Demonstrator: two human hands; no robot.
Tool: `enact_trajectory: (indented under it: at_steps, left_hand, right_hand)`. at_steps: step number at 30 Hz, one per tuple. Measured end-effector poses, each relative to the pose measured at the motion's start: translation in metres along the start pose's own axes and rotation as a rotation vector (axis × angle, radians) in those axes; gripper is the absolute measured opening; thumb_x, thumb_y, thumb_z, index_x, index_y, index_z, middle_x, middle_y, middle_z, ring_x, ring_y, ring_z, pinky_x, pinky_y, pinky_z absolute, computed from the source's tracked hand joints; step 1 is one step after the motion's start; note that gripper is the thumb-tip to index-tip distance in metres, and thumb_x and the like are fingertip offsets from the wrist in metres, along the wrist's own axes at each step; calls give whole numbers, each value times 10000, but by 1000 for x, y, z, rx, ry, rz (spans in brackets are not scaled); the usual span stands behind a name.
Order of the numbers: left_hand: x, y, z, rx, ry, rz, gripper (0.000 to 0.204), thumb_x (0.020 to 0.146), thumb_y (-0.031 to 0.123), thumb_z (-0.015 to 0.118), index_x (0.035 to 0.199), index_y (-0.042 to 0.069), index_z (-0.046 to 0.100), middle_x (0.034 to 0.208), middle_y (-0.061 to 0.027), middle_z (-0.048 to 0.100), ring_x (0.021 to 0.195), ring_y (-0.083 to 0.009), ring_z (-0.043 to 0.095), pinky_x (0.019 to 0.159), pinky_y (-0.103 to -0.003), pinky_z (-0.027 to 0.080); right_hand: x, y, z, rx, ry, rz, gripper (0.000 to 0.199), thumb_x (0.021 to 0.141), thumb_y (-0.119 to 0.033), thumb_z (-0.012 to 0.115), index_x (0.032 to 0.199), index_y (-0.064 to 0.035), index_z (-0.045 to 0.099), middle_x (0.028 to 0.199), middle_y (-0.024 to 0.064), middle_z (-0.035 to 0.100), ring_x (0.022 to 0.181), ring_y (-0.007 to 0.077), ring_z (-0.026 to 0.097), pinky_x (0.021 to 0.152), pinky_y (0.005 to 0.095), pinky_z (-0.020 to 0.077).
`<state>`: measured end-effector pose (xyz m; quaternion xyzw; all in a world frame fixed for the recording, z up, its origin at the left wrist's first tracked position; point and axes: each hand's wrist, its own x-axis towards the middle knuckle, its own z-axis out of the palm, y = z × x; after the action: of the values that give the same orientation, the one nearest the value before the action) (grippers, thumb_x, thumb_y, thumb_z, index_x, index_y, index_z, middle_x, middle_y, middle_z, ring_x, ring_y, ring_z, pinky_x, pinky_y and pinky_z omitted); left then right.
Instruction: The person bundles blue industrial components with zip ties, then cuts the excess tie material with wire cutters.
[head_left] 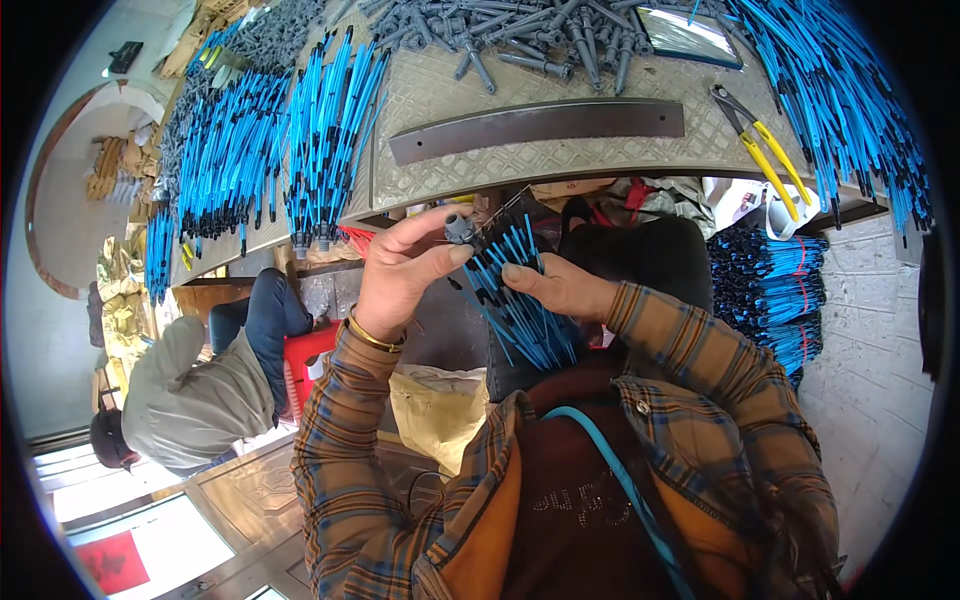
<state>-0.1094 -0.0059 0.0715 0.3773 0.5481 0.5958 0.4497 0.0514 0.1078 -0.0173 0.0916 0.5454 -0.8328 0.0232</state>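
My left hand (400, 270) is closed in a pinch, thumb and forefinger on a small grey plastic fitting (460, 228). Beside it, my right hand (565, 288) grips a bundle of thin blue rods with black sections (525, 325), its thumb across the front and its other fingers hidden behind. The rods' upper ends lie close to the fitting; whether they touch it I cannot tell. Both hands are over my lap, just below the bench's front edge. Thin dark wire-like tips (515, 200) stick up above the bundle.
The bench (420, 100) carries a dark metal strip (540, 130), yellow-handled pliers (765, 155), a heap of grey fittings (520, 40) and blue rod piles left (330, 130) and right (840, 90). Tied bundles (780, 290) are stacked at right. A person (200, 390) sits at left.
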Motion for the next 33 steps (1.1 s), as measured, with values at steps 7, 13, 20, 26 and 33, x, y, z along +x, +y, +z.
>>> enact_trajectory:
  at_steps: [7,13,20,26,33]
  left_hand:
    - [-5,13,5,-9,-64,-140,353,743,-8,655,1090,19,594,986,-66,637,788,-83,579,631,-169,439]
    - [2,20,16,108,-21,-34,263,740,29,689,989,22,604,936,-29,626,700,-69,543,606,-173,429]
    - [11,53,21,1019,-176,272,312,749,24,691,1046,13,595,821,1,621,662,-42,529,588,-177,426]
    - [-5,45,44,684,60,-146,365,772,34,679,1122,8,578,704,-2,616,612,-36,523,563,-176,431]
    - [0,38,44,504,122,-226,344,788,44,669,1115,-11,577,753,-17,619,658,-45,535,595,-188,440]
  right_hand:
    - [-10,-10,4,14,-19,-16,560,841,-559,511,959,-20,608,815,28,584,771,92,526,692,243,439]
    - [-17,-9,10,10,55,-39,548,847,-553,506,935,-23,615,788,17,580,748,87,526,676,241,437]
    - [-25,-3,11,-39,140,-44,546,855,-545,497,881,-13,618,750,32,580,717,86,523,657,248,437]
    - [-25,-7,14,-131,220,-100,541,859,-529,499,896,3,591,725,56,575,695,114,533,653,278,446]
    - [-31,3,23,-330,443,-318,501,889,-467,477,1056,5,502,774,78,578,711,140,543,680,303,452]
